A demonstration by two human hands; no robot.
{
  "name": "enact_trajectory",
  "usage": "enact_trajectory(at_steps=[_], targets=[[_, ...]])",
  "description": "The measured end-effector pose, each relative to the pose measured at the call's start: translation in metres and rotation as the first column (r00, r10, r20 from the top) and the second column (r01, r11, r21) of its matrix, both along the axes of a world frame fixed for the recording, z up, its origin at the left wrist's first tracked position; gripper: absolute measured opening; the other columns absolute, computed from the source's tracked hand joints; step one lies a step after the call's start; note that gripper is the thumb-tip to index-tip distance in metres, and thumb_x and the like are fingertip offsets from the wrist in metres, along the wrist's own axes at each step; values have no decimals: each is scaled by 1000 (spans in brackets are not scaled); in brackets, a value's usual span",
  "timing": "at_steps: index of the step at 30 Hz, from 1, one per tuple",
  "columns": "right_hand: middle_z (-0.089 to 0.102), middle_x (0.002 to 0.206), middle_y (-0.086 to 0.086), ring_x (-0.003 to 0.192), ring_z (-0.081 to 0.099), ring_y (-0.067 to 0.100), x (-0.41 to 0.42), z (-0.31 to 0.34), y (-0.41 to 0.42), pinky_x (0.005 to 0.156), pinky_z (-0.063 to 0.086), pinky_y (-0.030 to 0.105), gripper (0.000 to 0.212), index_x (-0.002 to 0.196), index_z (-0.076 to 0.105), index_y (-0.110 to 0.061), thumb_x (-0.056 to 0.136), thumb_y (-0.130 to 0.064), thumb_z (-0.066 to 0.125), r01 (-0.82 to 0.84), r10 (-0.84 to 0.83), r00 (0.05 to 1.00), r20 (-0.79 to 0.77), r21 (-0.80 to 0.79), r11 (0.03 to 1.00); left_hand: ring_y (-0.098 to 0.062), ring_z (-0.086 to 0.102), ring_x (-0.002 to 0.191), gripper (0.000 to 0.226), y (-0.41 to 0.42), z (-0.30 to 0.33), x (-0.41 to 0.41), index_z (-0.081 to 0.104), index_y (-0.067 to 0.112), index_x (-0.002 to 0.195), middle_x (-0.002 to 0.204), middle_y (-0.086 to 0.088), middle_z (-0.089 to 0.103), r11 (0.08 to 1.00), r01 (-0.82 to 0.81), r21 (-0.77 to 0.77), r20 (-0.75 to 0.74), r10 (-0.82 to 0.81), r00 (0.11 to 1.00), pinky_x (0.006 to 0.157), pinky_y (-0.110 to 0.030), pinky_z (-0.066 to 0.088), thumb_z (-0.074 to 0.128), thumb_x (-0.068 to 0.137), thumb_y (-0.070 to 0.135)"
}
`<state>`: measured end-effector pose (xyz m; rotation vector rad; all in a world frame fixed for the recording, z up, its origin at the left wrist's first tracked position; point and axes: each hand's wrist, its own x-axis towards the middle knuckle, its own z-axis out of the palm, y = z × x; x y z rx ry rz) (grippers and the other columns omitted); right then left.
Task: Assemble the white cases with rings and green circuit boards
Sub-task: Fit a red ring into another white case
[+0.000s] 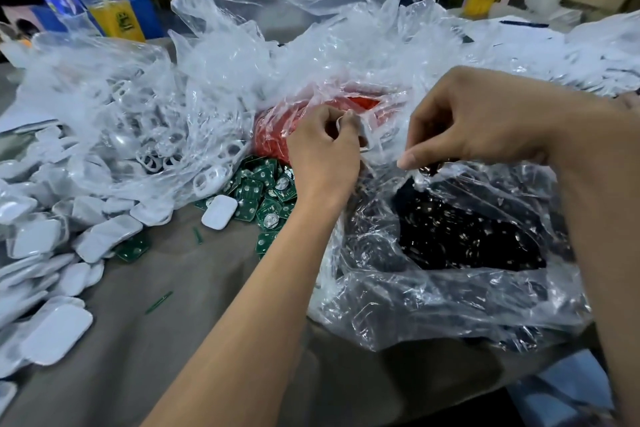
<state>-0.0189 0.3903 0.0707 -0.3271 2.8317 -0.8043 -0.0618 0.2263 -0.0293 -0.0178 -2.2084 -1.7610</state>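
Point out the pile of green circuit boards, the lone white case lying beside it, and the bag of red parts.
green circuit boards [268,191]: head view, middle of the pile.
white case [219,212]: head view, its top face.
bag of red parts [277,135]: head view, red contents behind plastic.

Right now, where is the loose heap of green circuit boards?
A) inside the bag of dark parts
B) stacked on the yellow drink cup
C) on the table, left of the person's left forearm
C: the green circuit boards lie bare on the table, left of the forearm, beside a white case.
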Motion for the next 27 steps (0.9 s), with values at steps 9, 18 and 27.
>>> enact_trajectory(at_steps=[9,18,27], targets=[[66,83,2,49,57,2,-67,-12,-32,40,41,17,36,88,76,-18,99,6,50,223,-232,925,-302,-66,973,-24,69,48,21,1,0,-3,63,8,81,76,-7,73,980,18,198,78,-34,996,41,-26,47,60,101,15],[71,100,16,90,68,37,-132,-64,-62,81,59,39,31,108,75,-10,85,4,60,355,-233,887,-399,266,896,-34,68,61,22,-18,-9,-9,67,13,76,76,-13,74,968,-50,246,167,8,986,55,-37,47,58,96,17],[75,94,6,87,73,27,-131,-53,-68,84,62,37,7,94,80,-11,87,-11,79,440,-418,839,-348,-17,898,-26,61,49,17,-30,-1,-11,62,6,89,78,-17,75,935,16,355,201,-93,975,45,-29,42,53,78,15]])
